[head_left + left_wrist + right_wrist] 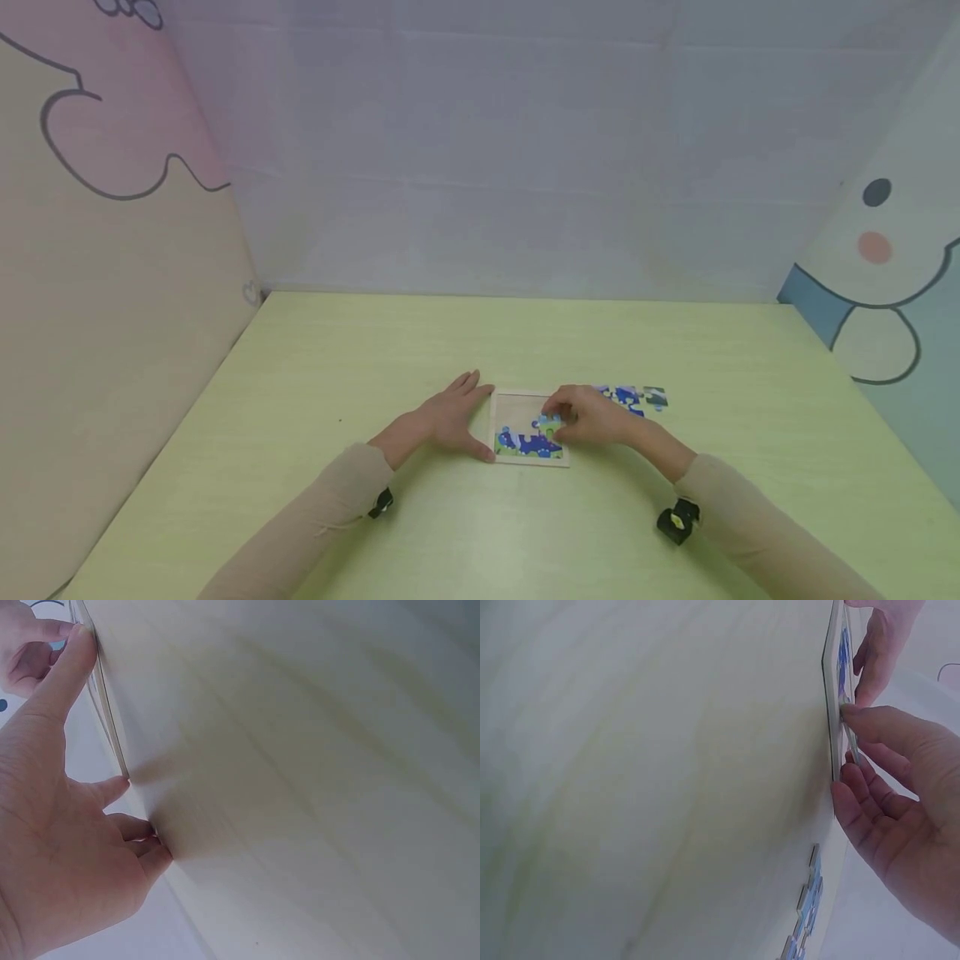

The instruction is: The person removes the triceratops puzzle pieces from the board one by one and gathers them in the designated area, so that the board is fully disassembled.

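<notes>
A square wooden puzzle tray (517, 408) lies on the table, its bottom row filled with blue and green jigsaw pieces (528, 446). My left hand (452, 415) rests at the tray's left side, fingers spread, with thumb and forefinger touching its edge. Over the tray's right part, my right hand (592, 417) pinches a puzzle piece (853, 741) between thumb and fingers. That piece is tilted in the right wrist view, one edge low against the tray. The right fingers hide part of the tray's right side.
Several loose jigsaw pieces (626, 396) lie on the pale yellow-green table (360, 342), right of the tray and partly behind the right hand. A pale cloth wall (525, 167) stands along the table's far edge, with printed panels at both sides.
</notes>
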